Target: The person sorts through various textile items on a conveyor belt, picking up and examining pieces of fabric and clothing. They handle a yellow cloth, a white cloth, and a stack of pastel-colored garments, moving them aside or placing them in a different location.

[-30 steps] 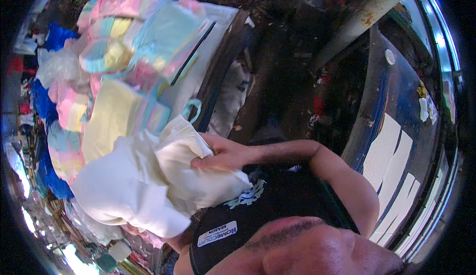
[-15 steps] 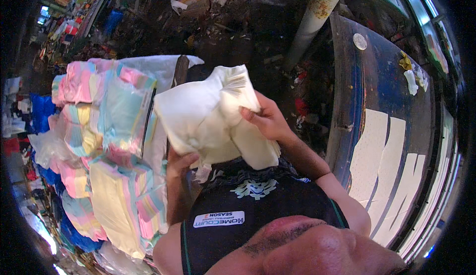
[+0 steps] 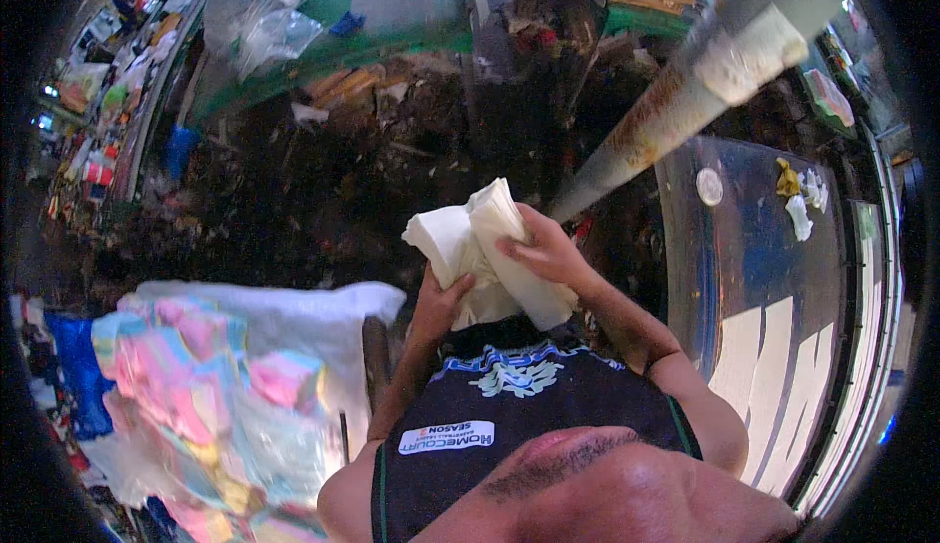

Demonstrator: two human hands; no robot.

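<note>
A bundle of off-white sheets [image 3: 504, 274], bent and creased across its middle, is held up in front of my chest; whether it is paper, cloth or thin plastic I cannot tell. My right hand [image 3: 548, 249] grips its right side, thumb on the near face and fingers behind. At the lower left of the bundle, my left hand [image 3: 444, 303] is closed on it with the thumb on top. To my left lies a pile of pink, blue and yellow bundles [image 3: 196, 377], some wrapped in clear plastic.
A white sheet [image 3: 294, 313] lies under the pastel pile. On my right stands a dark table [image 3: 744, 259] with a round pale disc [image 3: 709, 187]. A rusty pole [image 3: 656, 117] slants up ahead. Scraps litter the dark floor [image 3: 392, 166], and a green surface [image 3: 392, 44] lies beyond.
My hands and the bundle have moved right, and the bundle looks more folded together. My left hand has come up onto its near side. The view has tilted, so the pastel pile sits lower.
</note>
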